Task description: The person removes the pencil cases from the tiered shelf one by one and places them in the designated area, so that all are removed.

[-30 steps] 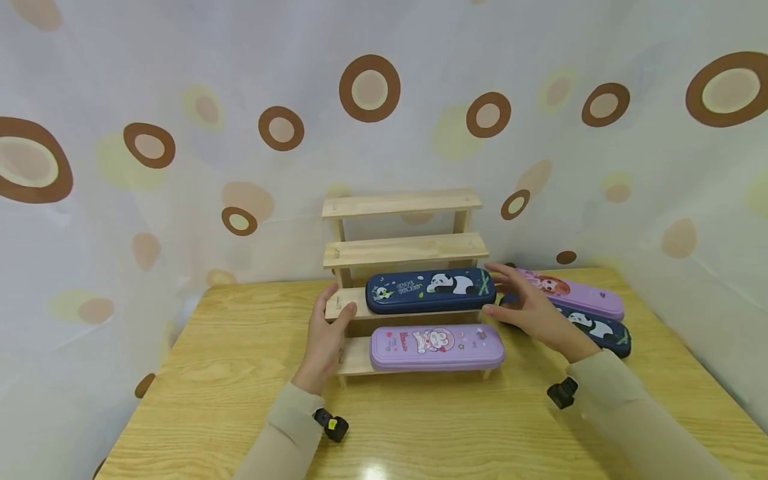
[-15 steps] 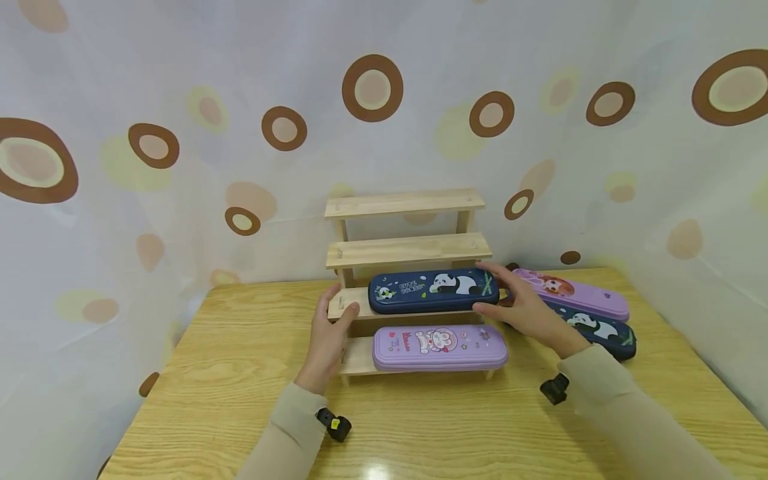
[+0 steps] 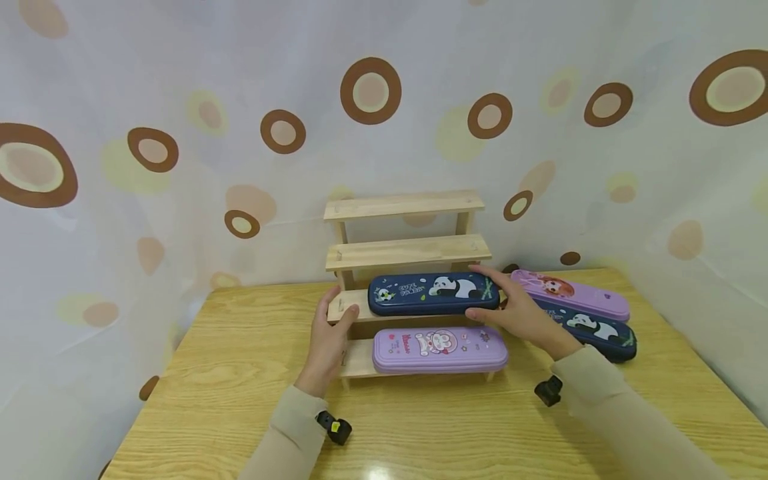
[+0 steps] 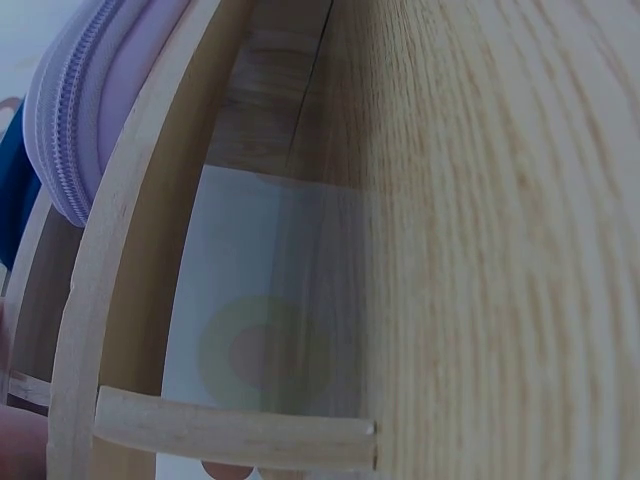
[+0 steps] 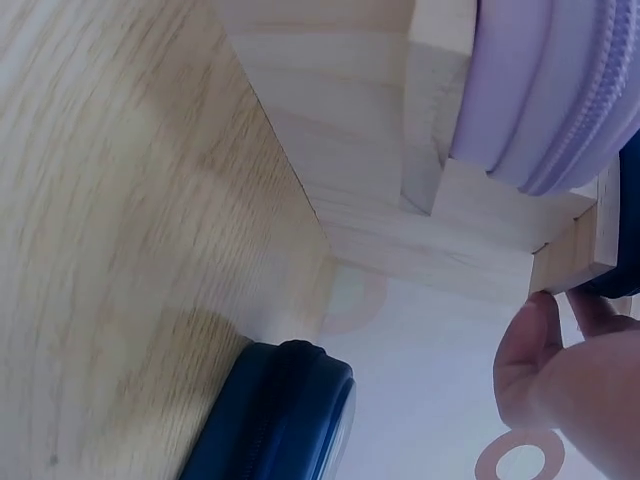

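Note:
A four-tier wooden shelf (image 3: 408, 252) stands on the table. My left hand (image 3: 327, 337) grips the left end of its second tier from the bottom, thumb in front and fingers behind. On that tier lies a navy panda pencil case (image 3: 408, 300). My right hand (image 3: 528, 320) holds its right end, thumb at the front lower corner and forefinger at the back. In the right wrist view the thumb (image 5: 530, 345) appears against the board's end; the exact contact is unclear. A lilac pencil case (image 3: 396, 357) with a cartoon figure lies on the lowest tier.
Right of the shelf, on the wooden table (image 3: 252, 373), lie a pink pencil case with a doll picture (image 3: 591, 299) and another navy panda pencil case (image 3: 606, 337), touching each other. A patterned curtain (image 3: 420, 153) hangs close behind the shelf.
My right hand has moved left and closed in on the right end of the navy pencil case. My left hand stays on the shelf. The cases appear hardly moved.

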### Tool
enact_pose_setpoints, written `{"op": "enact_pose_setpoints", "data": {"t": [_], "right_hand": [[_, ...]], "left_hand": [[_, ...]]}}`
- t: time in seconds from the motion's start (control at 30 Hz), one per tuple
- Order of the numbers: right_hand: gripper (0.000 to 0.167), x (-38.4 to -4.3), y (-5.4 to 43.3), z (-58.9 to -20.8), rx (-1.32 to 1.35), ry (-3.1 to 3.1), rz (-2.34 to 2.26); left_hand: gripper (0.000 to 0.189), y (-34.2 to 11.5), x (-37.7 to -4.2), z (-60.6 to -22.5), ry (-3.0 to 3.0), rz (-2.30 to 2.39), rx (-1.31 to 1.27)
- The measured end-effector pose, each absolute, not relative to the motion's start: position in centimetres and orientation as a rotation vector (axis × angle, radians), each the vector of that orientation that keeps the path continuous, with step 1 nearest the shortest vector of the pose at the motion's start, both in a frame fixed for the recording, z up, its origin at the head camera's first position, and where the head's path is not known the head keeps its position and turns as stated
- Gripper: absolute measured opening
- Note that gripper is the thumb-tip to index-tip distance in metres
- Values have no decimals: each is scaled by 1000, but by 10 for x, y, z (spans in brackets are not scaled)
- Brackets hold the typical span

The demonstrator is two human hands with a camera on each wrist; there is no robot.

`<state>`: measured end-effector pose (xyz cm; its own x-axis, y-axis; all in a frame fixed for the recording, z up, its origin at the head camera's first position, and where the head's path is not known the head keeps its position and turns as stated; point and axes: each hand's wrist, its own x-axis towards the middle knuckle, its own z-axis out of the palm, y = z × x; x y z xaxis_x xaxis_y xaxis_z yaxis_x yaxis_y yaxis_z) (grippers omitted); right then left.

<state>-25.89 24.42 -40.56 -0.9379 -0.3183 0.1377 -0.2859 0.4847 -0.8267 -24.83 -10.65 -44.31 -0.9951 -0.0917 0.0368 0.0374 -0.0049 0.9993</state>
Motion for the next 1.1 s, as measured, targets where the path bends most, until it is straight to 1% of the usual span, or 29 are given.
{"op": "enact_pose_setpoints", "data": {"t": [0.27,0.5,0.77,0.9,1.1], "right_hand": [[86,-252,248,-397,-397,2805,-1380],[82,-245,258,-393,-338,2862,-1341],[82,-239,273,-395,-301,2919,-1302],[83,-237,280,-394,-293,2923,-1311],[79,-232,291,-393,-342,2939,-1342]], "left_hand": [[59,-104,-247,-443,-2143,-2184,70],[58,-104,-248,-444,-2143,-2176,75],[60,-107,-248,-446,-2134,-2208,67],[60,-108,-244,-436,-2117,-2237,53],[59,-106,-232,-418,-2154,-2217,34]]}}
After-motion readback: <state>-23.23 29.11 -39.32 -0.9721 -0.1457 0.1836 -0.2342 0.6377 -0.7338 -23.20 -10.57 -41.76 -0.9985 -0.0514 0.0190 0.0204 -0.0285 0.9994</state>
